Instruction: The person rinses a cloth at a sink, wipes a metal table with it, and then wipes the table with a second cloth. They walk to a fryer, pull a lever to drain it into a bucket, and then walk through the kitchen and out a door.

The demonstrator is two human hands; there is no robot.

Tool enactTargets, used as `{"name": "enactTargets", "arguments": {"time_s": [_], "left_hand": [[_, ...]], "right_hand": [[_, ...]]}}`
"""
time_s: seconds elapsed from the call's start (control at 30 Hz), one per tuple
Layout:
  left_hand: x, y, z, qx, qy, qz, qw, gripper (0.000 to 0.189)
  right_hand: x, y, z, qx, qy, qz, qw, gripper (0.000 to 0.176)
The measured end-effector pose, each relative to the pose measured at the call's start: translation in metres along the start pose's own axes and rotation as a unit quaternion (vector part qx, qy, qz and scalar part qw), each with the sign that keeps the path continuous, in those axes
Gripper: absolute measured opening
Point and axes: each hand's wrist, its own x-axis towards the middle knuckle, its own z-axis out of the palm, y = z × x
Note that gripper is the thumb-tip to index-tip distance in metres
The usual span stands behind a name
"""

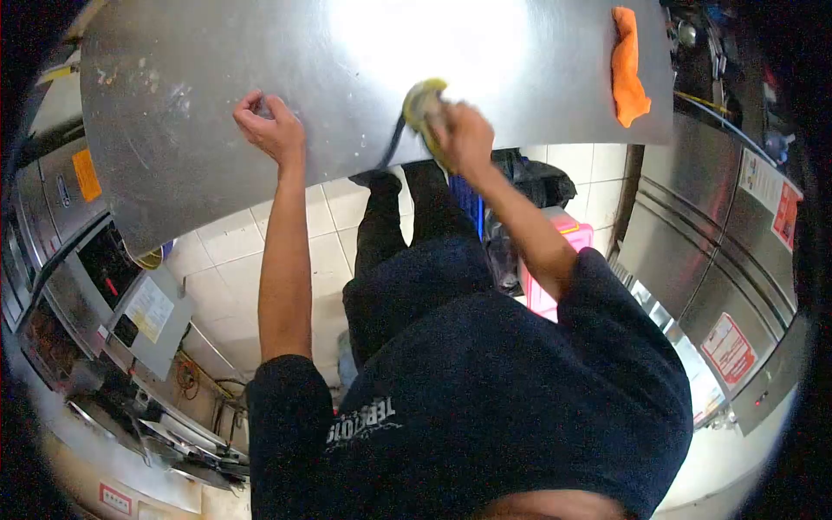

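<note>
The pad (425, 97) is yellow-green, roundish, blurred. It is at the table (217, 52), inside the table's near edge. The right hand (469, 140) grasps it, and it extends beyond these fingers, toward the left hand (274, 130), which is half curled above the table, seemingly holding nothing.

The table (234, 52) is smooth, glossy metal. The rag (627, 69) is matt cloth. The shirt (511, 390) is matt fabric.
</note>
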Motion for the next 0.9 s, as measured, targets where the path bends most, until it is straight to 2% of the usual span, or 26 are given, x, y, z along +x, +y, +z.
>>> {"name": "enactTargets", "arguments": {"time_s": [0.03,0.07,0.1,0.17,0.2,0.27,0.37,0.43,0.53,0.57,0.63,0.7,0.73,0.77,0.8,0.87,0.9], "left_hand": [[0.003,0.002,0.003,-0.006,0.002,0.008,1.000,0.022],[0.000,0.005,0.002,-0.005,0.005,0.006,1.000,0.022],[-0.004,0.007,-0.001,-0.007,-0.006,-0.004,1.000,0.023],[0.012,0.008,0.005,-0.017,-0.002,-0.004,1.000,0.024],[0.011,0.006,0.007,-0.016,0.003,0.000,1.000,0.024],[-0.001,0.002,0.003,-0.015,-0.010,-0.004,1.000,0.024],[0.004,0.002,0.004,-0.023,0.010,0.027,0.999,0.023],[0.004,0.008,0.001,-0.002,-0.016,0.004,1.000,0.024],[0.004,0.005,0.000,0.003,-0.021,0.015,1.000,0.025],[0.003,0.004,-0.001,0.004,-0.022,0.014,1.000,0.025],[0.005,0.004,-0.001,-0.007,-0.020,0.025,0.999,0.025],[0.005,0.001,0.001,0.001,-0.020,0.031,0.999,0.026],[0.005,0.000,0.002,0.011,-0.019,0.040,0.999,0.027],[0.005,0.000,0.002,0.013,-0.015,0.037,0.999,0.027],[0.005,0.001,0.002,0.003,-0.017,0.033,0.999,0.027],[0.006,0.003,0.002,-0.005,-0.018,0.030,0.999,0.028],[0.006,0.004,0.001,0.002,-0.022,0.031,0.999,0.028]], "right_hand": [[0.025,0.006,0.001,-0.032,0.016,0.030,0.999,0.027],[0.047,0.028,0.014,-0.001,0.065,0.055,0.996,0.030],[0.049,0.026,0.017,-0.020,0.094,0.053,0.994,0.031],[0.014,0.015,0.018,-0.018,-0.022,0.014,0.999,0.027],[0.001,0.004,0.012,0.019,-0.009,-0.028,0.999,0.022],[0.012,0.013,0.010,0.008,-0.002,0.003,1.000,0.022],[0.073,0.026,0.009,-0.022,0.055,0.058,0.997,0.026],[0.089,0.039,0.015,-0.032,0.094,0.000,0.995,0.030],[0.126,0.055,-0.001,-0.060,0.099,-0.006,0.993,0.037],[0.133,0.047,-0.014,-0.070,0.065,0.029,0.995,0.036],[0.119,0.037,-0.018,-0.083,0.222,-0.103,0.966,0.036],[0.065,0.025,-0.007,-0.030,0.203,-0.136,0.969,0.030],[0.033,0.020,0.000,0.042,0.078,-0.062,0.994,0.025],[0.014,0.015,0.004,0.113,-0.051,0.011,0.992,0.019],[0.011,0.010,0.004,0.114,-0.054,0.007,0.992,0.019],[0.011,0.003,0.006,0.160,0.047,0.050,0.985,0.012],[0.008,0.001,0.008,0.163,0.046,0.051,0.984,0.012]]}}
